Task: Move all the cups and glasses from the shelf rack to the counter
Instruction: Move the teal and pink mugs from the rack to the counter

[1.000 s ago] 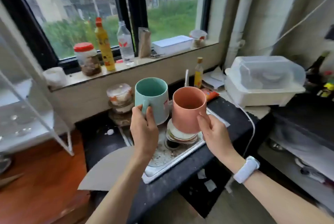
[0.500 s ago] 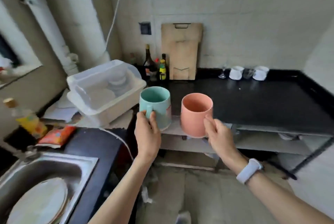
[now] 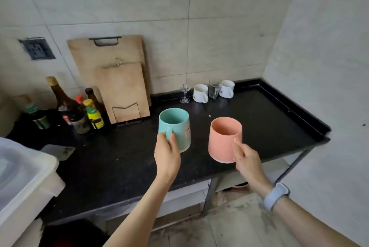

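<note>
My left hand (image 3: 166, 154) grips the handle of a teal mug (image 3: 175, 127), held upright above the black counter (image 3: 259, 127). My right hand (image 3: 246, 160) holds a salmon-pink mug (image 3: 223, 137) by its near side, also upright over the counter. At the counter's back edge stand a small stemmed glass (image 3: 185, 93), a white mug (image 3: 200, 93), a clear tumbler (image 3: 214, 89) and a second white mug (image 3: 227, 89). The shelf rack is out of view.
Two wooden cutting boards (image 3: 119, 83) lean on the wall in a wire stand. Several sauce bottles (image 3: 79, 111) cluster at the back left. A white plastic lidded box (image 3: 22, 179) sits at the left. The counter's raised rim runs along the right edge.
The view has swung right, from the window and sink to the black counter. Both hands have carried the two mugs along and now hold them over the counter, closer to it.
</note>
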